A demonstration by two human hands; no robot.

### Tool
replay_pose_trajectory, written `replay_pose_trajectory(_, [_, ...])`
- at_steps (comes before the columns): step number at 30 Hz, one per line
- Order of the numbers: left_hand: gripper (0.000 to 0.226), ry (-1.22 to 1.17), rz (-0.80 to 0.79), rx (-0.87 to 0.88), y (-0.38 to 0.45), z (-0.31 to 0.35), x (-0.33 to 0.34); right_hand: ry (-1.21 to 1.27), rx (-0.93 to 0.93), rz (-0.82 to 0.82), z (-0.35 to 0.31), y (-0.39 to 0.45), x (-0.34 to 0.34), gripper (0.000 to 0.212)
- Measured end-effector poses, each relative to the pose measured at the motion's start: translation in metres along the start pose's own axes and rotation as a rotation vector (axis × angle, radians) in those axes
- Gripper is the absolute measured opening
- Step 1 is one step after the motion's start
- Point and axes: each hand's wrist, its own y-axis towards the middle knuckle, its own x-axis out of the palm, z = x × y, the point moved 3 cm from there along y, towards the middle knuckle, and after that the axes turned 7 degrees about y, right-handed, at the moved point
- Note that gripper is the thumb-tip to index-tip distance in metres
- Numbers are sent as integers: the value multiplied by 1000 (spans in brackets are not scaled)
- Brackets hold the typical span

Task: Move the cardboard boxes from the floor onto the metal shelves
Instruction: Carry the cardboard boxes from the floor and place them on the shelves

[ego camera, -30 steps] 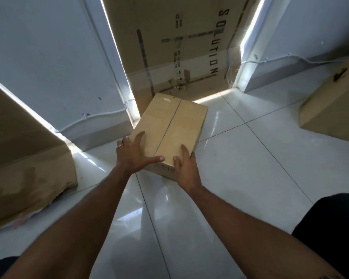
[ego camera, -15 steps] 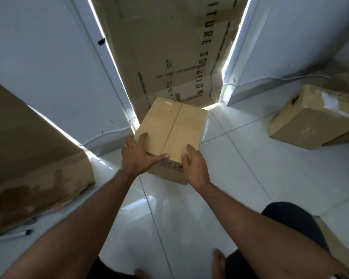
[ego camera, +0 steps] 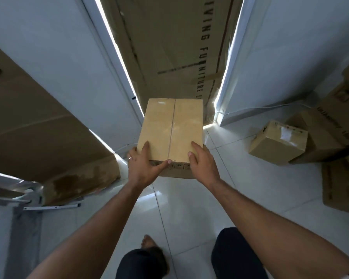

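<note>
Both hands — left (ego camera: pixel 142 168), right (ego camera: pixel 203 163) — grip the box (ego camera: pixel 172 129) by its near corners, held above the floor (ego camera: pixel 250 188). It looks stiff and light enough — supporting the underside would be steadier.

- Tall brown printed cardboard carton (ego camera: pixel 169 47) against wall: top cut by frame edge; lower lettering hidden behind small tan taped cardboard box (ego camera: pixel 171 129).
- Stacked brown cartons (ego camera: pixel 343 125), right: cropped; print illegible.
- Box underside: hidden.
</note>
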Motion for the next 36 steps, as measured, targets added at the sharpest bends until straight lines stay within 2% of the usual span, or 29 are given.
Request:
replay_pose_trajectory(5, [109,-49,116,-123,-69,39,-35,-14,-107,-116,-29,-21,-55,48])
replay_pose_trajectory(11, [94,-127,294,-250,-163,81,-43,-37,-316,-268,-51,-47,-112,45])
replay_pose_trajectory(15, [93,-131,351,-327,-222,100,-60,-32,-399,-338,-69,-82,-138,45])
replay_pose_trajectory(26, [97,-125,545,-540,-393,104,-103,5,-626,-456,-124,-210,-161,42])
replay_pose_trajectory(32, [103,-169,663,-666,-502,105,-111,58,-745,-440,-134,-299,-167,38])
replay_pose_trajectory(36, [99,-138,783,-736,-586,118,-105,118,-816,-470,-130,-367,-179,35])
